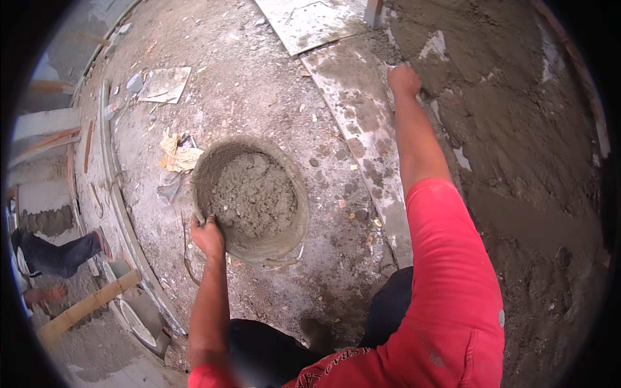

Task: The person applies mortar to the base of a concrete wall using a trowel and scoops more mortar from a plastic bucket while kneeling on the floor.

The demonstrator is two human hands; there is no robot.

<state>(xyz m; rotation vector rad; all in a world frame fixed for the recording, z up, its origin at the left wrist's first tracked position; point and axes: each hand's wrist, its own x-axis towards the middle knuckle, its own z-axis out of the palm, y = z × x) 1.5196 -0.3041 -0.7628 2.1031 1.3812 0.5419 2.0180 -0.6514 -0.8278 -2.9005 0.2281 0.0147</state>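
My left hand (207,236) grips the near rim of a round mortar pan (294,233) that holds a heap of grey mortar (253,194). The pan stands on the dusty concrete floor in front of my knees. My right arm, in a red sleeve, reaches far forward. My right hand (403,80) is closed on a small tool, mostly hidden, at the edge of a spread bed of wet mortar (517,129). A laid pale tile strip (362,129) runs beside that bed, between it and the pan.
A large tile (310,22) lies at the far edge and a smaller tile piece (165,84) at the far left. Crumpled paper (178,155) sits left of the pan. Another person's legs (58,252) and a wooden handle (90,304) are at the left.
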